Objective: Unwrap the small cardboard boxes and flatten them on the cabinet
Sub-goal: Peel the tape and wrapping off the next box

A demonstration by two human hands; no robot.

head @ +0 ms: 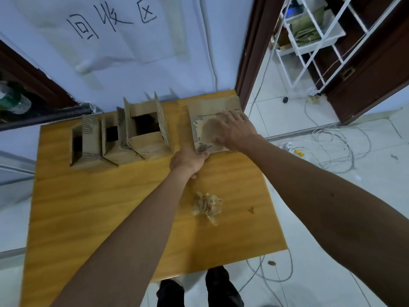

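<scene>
**One box pressed flat at the far right, three still standing**

On the left half of the yellow wooden surface [88, 207], towards its far edge, three open boxes [147, 129] stand side by side and touching. Their flaps are up and their dark insides show; the one nearest the middle is the largest.

Just right of them, my left hand [188, 160] sits at the near left corner of the flattened box [210, 107]. Its thumb is against the cardboard's edge and the other fingers are curled under; I cannot tell whether they grip anything. Below that hand, near the middle of the frame, a crumpled wad of tape [208, 207] lies apart from all the cardboard.

The flattened box lies at the surface's upper right corner. My right hand [234, 127] is spread on top of it, palm down, fingers straight, pressing.

Right of the surface, white cables [332, 147] loop over the tiled floor. A white wire rack [309, 36] stands in the upper right of the frame.
</scene>
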